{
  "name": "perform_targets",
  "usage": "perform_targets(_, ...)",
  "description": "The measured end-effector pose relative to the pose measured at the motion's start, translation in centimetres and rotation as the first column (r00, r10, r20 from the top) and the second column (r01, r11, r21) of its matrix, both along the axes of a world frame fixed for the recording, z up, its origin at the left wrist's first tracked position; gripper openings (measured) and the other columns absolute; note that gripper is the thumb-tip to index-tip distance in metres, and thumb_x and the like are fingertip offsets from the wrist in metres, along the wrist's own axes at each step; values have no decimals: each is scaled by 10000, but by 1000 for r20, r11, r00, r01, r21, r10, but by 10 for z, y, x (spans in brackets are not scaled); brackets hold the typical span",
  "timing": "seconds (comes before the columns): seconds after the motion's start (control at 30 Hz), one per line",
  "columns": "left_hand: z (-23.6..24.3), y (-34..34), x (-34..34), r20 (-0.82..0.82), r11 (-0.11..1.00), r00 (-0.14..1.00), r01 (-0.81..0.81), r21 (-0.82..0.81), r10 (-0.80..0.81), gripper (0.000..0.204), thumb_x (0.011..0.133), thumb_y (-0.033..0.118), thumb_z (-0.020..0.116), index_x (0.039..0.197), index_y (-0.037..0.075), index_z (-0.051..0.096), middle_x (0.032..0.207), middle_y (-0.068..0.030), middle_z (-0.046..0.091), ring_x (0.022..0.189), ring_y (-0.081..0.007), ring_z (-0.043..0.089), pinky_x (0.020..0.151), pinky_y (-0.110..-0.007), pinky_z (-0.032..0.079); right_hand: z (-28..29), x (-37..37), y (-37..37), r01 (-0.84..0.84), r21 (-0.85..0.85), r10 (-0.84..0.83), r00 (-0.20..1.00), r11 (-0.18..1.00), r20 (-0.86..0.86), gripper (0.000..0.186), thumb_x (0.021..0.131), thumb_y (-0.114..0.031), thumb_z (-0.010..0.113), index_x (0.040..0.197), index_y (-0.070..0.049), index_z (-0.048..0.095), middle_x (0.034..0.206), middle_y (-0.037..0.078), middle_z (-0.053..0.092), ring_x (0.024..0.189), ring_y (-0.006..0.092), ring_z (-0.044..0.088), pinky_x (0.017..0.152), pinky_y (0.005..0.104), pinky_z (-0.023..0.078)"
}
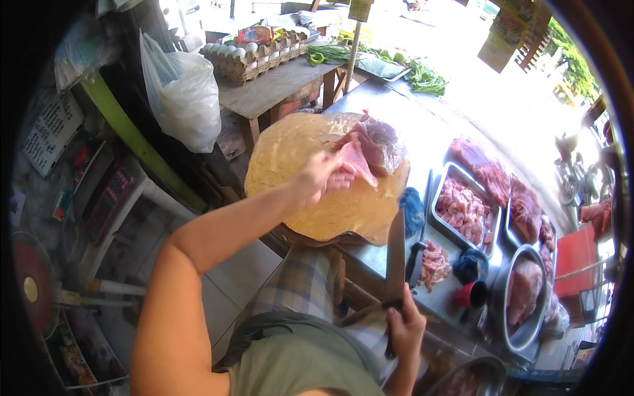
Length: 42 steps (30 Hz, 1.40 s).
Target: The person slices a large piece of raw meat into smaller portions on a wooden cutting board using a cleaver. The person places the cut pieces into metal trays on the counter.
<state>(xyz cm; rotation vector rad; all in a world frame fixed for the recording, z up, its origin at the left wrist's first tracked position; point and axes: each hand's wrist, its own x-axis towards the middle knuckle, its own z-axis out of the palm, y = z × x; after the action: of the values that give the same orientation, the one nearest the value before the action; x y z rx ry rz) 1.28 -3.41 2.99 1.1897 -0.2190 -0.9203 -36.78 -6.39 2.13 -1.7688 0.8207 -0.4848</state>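
Note:
My left hand [320,177], a little blurred by motion, is over a round wooden chopping block [297,211]. Its fingers are closed on the edge of a pink flap of raw meat [356,160]. Against that flap, at the block's far right, rests a larger lump of meat [383,144] that looks wrapped in clear plastic. Off the block's near right side, my right hand [404,327] grips a large knife [395,257] by its dark handle, with the blade upright and apart from the meat.
Right of the block, a metal table holds a tray of cut meat [465,210], small meat pieces [434,265], a second knife [417,254], a blue cloth-like bundle [411,212], a red cup [470,295] and a metal bowl [517,343]. Egg trays [247,64] and a white plastic bag [181,99] are beyond, left.

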Motion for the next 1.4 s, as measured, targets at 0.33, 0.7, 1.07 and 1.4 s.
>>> perform_targets(0.33,-34,38,17,970,977,-151,-129,170,-188,307,875,179,769,1095,21,626,1193,-157,621,1146,-337,595,1038,-434,467,4,39,-9,-58,-203,71,996,977,62,628,875,101,640,1481,6,506,1364,170,662,878,93,647,821,270,537)
perform_targets(0.7,-41,14,20,962,960,64,-73,271,-267,373,795,202,819,1052,17,622,1217,-177,608,1228,-368,519,1077,-451,422,23,83,-35,-230,-434,217,973,871,-80,589,870,43,643,1447,-24,547,1084,226,745,885,202,723,825,338,541)
perform_targets(1.07,-35,11,5,972,964,22,-127,236,-235,239,812,106,760,956,5,597,1053,-174,596,1114,-371,540,1010,-451,447,30,151,-71,-453,-439,328,884,776,-333,556,868,-31,642,1418,-66,567,1000,290,686,924,423,700,821,427,539)
perform_targets(1.4,-38,3,12,957,954,75,-89,287,-281,186,810,98,737,936,5,637,1023,-168,640,1080,-373,544,994,-451,457,19,229,-86,-488,-520,354,871,701,-340,523,886,-88,593,1409,-101,582,890,269,688,831,448,673,750,532,520)
